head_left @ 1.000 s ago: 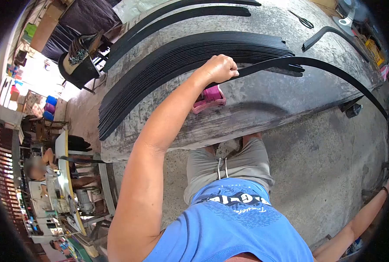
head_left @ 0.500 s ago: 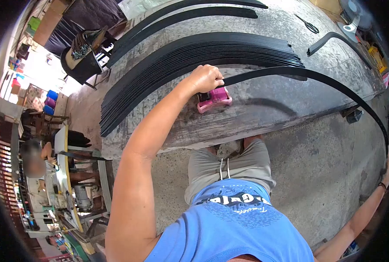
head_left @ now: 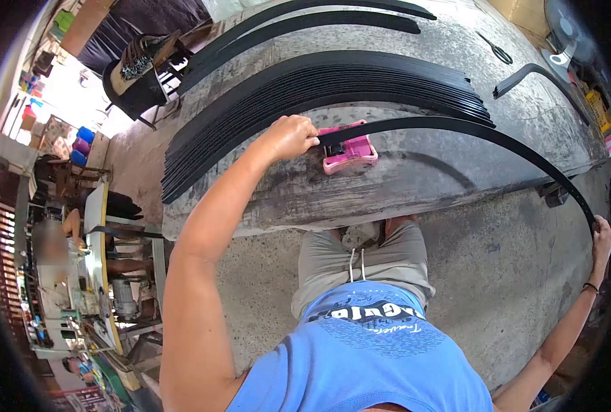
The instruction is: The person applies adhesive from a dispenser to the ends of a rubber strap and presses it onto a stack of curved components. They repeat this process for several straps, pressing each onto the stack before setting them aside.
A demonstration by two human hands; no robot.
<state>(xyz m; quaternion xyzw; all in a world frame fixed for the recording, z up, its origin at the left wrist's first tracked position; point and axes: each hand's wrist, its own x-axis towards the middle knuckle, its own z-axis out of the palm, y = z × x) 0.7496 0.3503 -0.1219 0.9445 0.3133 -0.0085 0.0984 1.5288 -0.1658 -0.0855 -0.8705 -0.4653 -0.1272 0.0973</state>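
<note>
Bench (head_left: pixel 97 206) and a co-worker's arm (head_left: pixel 72 223) show at the far left, well apart from the table (head_left: pixel 271 213). Next comes a chair (head_left: pixel 137 103), beyond the table's left end. On the table a stack (head_left: pixel 305 86) of black strips lies in an arc. Nearer the body, the left hand (head_left: pixel 288 137) is clamped in a fist on a strip (head_left: pixel 415 122); any end past the fist is hidden. The strip crosses above a pink tool (head_left: pixel 360 149); whether they touch, I cannot tell. It then bows out past the table's near edge to the right hand (head_left: pixel 601 240), whose fingers are closed on it.

The strip looks light, thin and springy, likely to whip if one end is freed; its smooth face may slide. A firm pinch across the width near each end seems the best hold.

Edges, left to right: the stack's left ends fan toward the table's left edge; its right ends sit near the bow and could catch it. Scissors (head_left: pixel 503 53) and a bent bundle (head_left: pixel 516 79) lie farther back. The widest room seems to be over the floor (head_left: pixel 484 261), between table and right hand.
</note>
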